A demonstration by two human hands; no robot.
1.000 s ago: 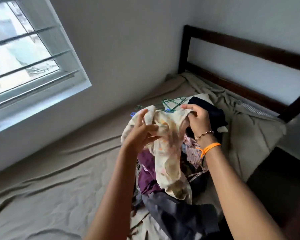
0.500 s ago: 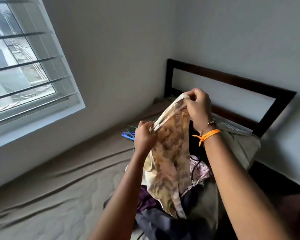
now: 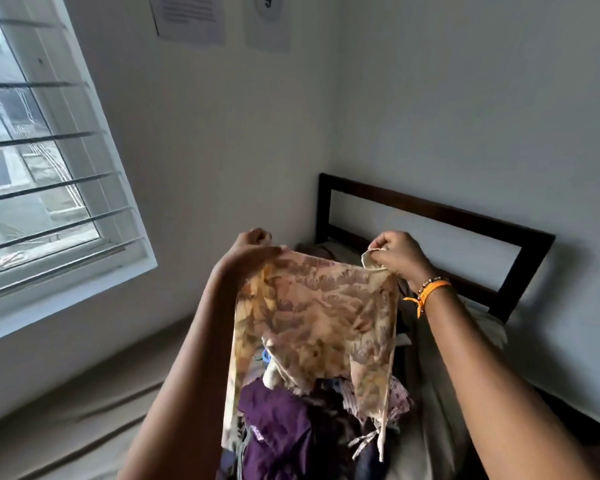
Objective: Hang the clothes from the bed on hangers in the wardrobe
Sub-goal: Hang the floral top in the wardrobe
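I hold a cream garment with a brown and orange floral print (image 3: pixel 316 317) spread out in the air above the bed. My left hand (image 3: pixel 250 252) grips its top left corner and my right hand (image 3: pixel 397 254) pinches its top right corner. The cloth hangs down between my forearms. Under it lies a pile of clothes (image 3: pixel 291 427), with a purple piece on top and dark and patterned pieces beside it. A bit of blue plastic (image 3: pixel 265 356) shows behind the garment's left edge. No wardrobe is in view.
The bed (image 3: pixel 66 420) has a beige sheet and a dark wooden headboard (image 3: pixel 440 216) against the right wall. A barred window (image 3: pixel 39 174) fills the left. Two paper sheets (image 3: pixel 187 19) hang on the wall above.
My hands have drawn apart and risen, stretching the bunched floral garment out flat between them. The view has tilted up towards the wall.
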